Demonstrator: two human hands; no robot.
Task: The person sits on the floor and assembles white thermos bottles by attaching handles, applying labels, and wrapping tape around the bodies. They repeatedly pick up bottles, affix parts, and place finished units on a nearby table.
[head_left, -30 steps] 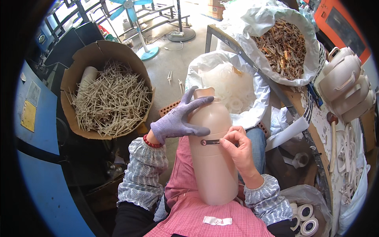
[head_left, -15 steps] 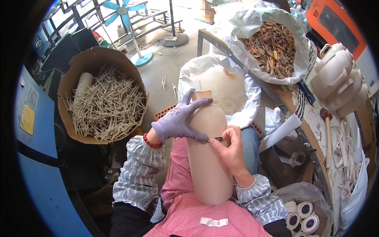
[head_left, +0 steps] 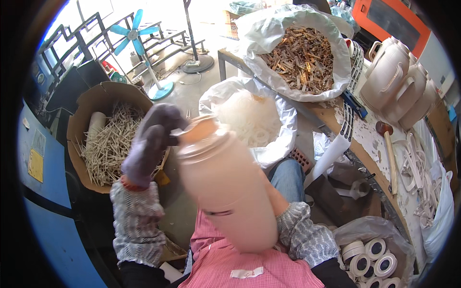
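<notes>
A beige plastic bottle [head_left: 221, 182] leans in my lap, its base on the pink checked apron [head_left: 235, 269] and its open mouth tilted up to the left. Beside the mouth is my left hand [head_left: 153, 139], in a purple-grey glove; motion smears its fingers, and whether they touch the rim is unclear. A small dark shape shows by its fingertips, too blurred to name. My bare right hand [head_left: 273, 196] reaches behind the bottle; only its wrist side shows and the fingers are hidden. A dark, blurred streak marks the bottle's lower front.
A cardboard box [head_left: 79, 161] of thin beige sticks stands left. Ahead is a white sack [head_left: 288, 115] of pale translucent scraps; another bag [head_left: 249, 36] holds brown pieces. Beige jugs [head_left: 384, 81] and a mallet [head_left: 391, 153] lie on the bench, with round caps [head_left: 360, 264] bagged below.
The bottle has tipped left, its mouth turned toward the view. My left hand has moved off its side to the left. My right hand has gone from its front to behind it.
</notes>
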